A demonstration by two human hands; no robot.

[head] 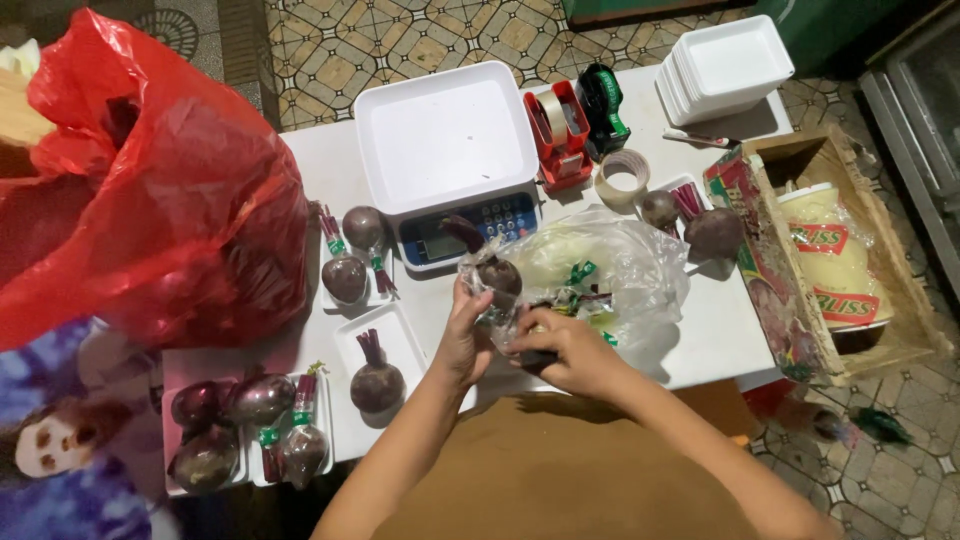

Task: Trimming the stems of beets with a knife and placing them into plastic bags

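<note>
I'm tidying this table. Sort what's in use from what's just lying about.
In use:
left hand and right hand
beetroot in clear film
clear plastic bag

Lying about:
scale
tape dispenser
tape roll
stack of foam trays
red bag

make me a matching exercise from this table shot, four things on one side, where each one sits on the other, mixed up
Things:
1. red plastic bag
2. stack of white foam trays
3. roll of clear tape
4. beetroot in clear wrap

Places:
A. far right corner of the table
B. held up by the left hand, in front of the scale
C. left end of the table
D. beside the red tape dispenser

Pairs: 1-C, 2-A, 3-D, 4-B
</note>
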